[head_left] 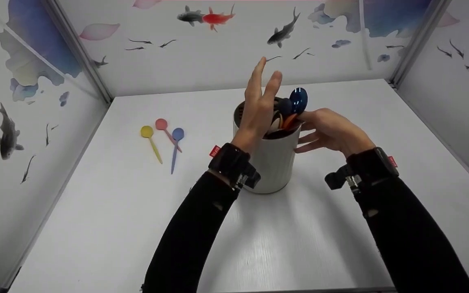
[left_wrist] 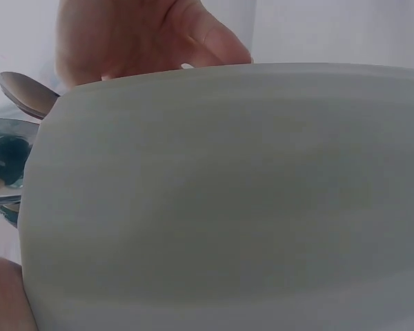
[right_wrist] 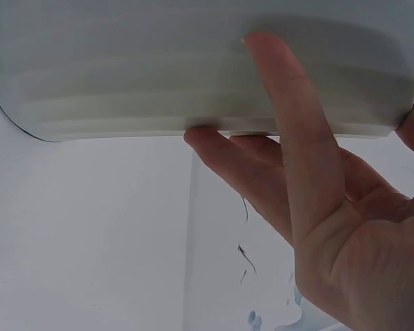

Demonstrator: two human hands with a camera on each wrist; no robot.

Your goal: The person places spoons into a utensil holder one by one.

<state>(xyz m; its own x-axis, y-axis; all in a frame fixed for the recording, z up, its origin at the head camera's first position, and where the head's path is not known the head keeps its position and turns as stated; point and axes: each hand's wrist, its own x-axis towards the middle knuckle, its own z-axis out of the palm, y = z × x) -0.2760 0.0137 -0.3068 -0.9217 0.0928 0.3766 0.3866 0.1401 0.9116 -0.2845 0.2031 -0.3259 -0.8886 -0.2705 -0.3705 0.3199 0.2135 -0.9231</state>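
A tall white utensil holder [head_left: 273,167] stands upright on the table, packed with utensils. A shiny dark-blue spoon [head_left: 299,100] and an orange utensil [head_left: 290,121] rise at its right side. My left hand [head_left: 258,108] lies across the holder's left rim, its fingers stretched up and holding nothing visible. At the right side is my right hand [head_left: 332,128], its extended fingertips touching the holder's wall; the right wrist view shows these fingers [right_wrist: 307,152] fairly straight. Metal spoon heads, including one rounded spoon [left_wrist: 29,94], show past the holder's edge in the left wrist view.
Left of the holder lie a yellow spoon [head_left: 147,132], a pink spoon [head_left: 161,124] and a blue spoon [head_left: 178,134], the last two crossing. Walls with painted fish border the white table [head_left: 108,228] at the back and both sides.
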